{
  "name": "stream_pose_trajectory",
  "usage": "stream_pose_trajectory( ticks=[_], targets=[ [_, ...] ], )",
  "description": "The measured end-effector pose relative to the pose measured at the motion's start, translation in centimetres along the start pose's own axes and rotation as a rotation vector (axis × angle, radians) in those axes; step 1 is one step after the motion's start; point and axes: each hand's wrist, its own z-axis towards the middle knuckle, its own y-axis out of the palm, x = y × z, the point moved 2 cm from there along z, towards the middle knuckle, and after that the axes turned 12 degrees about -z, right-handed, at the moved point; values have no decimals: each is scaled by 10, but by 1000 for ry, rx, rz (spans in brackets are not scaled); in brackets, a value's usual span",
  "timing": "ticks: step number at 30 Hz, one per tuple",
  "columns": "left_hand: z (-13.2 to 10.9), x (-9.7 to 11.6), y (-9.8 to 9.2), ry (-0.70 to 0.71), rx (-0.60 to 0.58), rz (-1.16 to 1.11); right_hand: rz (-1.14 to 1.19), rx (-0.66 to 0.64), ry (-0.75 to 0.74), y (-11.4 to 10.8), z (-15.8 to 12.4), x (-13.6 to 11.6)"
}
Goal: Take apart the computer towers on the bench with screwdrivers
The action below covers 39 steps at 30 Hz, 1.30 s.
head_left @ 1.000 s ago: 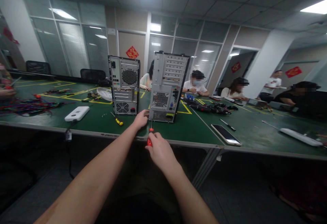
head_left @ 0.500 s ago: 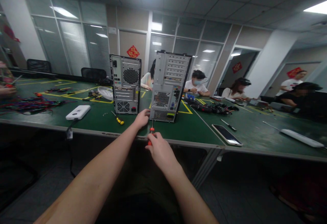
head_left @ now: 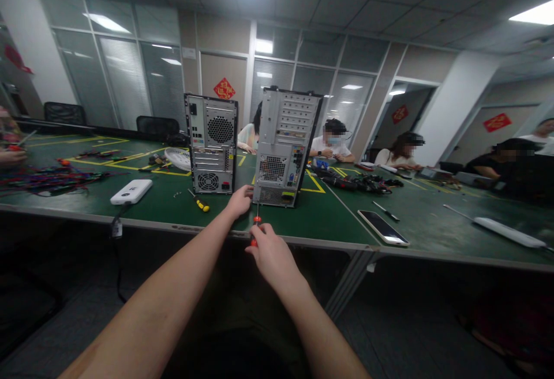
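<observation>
Two computer towers stand upright on the green table (head_left: pixel 320 217), rear panels facing me. My left hand (head_left: pixel 240 200) rests against the lower left corner of the nearer, silver tower (head_left: pixel 285 145), fingers curled on its edge. My right hand (head_left: pixel 270 252) is closed round a red-handled screwdriver (head_left: pixel 255 226), whose shaft points up at the bottom of that tower's rear panel. The second tower (head_left: pixel 211 142) stands just to the left.
A yellow-handled screwdriver (head_left: pixel 199 203) and a white box (head_left: pixel 131 191) lie left of the towers. A phone (head_left: pixel 383 228) lies to the right, a white power strip (head_left: pixel 506 232) farther right. Coloured wires (head_left: pixel 52 177) are piled far left. Several people sit along the far side.
Both hands stay at the silver tower's base. The red screwdriver handle sits slightly deeper in my right hand. The view has shifted a little.
</observation>
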Motion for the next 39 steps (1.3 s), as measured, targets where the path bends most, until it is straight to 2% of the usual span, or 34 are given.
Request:
stream_pose_trajectory(
  ticks=[3, 11, 18, 26, 34, 39],
  targets=[
    [1, 0, 0, 8, -3, 8, -11, -15, 7, 0, 0, -1],
    [1, -1, 0, -4, -6, 0, -110, 57, -93, 6, 1, 0],
    [2, -3, 0, 8, -6, 7, 11, 9, 13, 3, 1, -4],
    [2, -4, -2, 6, 14, 28, -117, 78, -81, 8, 3, 0],
    [-3, 4, 1, -9, 12, -20, -128, 84, -115, 3, -5, -2],
    [-2, 3, 0, -10, 10, -18, -71, 44, -32, 2, -5, -2]
  ],
)
